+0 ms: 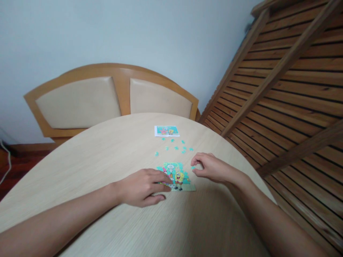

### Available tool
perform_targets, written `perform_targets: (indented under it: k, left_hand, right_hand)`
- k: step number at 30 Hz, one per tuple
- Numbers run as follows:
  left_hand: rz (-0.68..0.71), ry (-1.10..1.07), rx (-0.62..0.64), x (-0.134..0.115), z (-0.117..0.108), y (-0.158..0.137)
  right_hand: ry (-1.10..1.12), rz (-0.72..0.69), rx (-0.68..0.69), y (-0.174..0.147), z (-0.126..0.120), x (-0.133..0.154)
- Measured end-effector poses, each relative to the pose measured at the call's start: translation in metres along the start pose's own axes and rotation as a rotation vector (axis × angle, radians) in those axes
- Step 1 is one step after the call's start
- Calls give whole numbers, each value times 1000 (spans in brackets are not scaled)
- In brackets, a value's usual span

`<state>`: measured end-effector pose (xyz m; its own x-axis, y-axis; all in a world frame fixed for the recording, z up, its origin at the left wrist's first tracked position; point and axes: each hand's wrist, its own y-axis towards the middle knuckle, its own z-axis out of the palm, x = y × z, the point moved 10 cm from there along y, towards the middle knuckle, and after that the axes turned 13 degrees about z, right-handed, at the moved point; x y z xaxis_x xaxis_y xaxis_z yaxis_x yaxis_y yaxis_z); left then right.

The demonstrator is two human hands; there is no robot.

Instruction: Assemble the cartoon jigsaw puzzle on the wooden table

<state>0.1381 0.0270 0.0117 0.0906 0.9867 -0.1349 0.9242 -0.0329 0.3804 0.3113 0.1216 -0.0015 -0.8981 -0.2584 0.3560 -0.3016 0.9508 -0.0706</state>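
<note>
A partly assembled jigsaw puzzle [184, 186] lies on the table, with cartoon figures on a teal background and an uneven upper edge. My left hand [143, 187] rests on its left side, fingers stretched out, covering that part. Just right of the puzzle is my right hand [210, 167], its thumb and fingertips curved toward each other. A small teal puzzle piece [193, 167] shows between those fingertips. Several loose teal pieces [176, 148] are scattered beyond the puzzle.
Behind the loose pieces lies a reference picture card [167, 131] with a white border. The round wooden table [107, 153] has a padded bench or chair back [122, 89] at its far side. A slatted wooden panel [281, 89] stands close on the right.
</note>
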Motion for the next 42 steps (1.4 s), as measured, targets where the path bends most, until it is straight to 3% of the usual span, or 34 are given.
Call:
perform_targets:
  k: [7,16,21,28,42]
  left_hand:
    - [-1,-3,1,1,0,-1]
    - [3,0,-6,0,0,0]
    - [0,2,3,0,0,0]
    - [-4,5,0,0,0,-1]
    - [-1,9,-6,-1,-1,0]
  right_hand:
    - [43,15,22,-2,-1,6]
    - [326,26,138,-4,2,15]
    - [459,-9,37,0,-4,28]
    - [587,9,-48,10,13,30]
    - [500,10,-83,11,20,38]
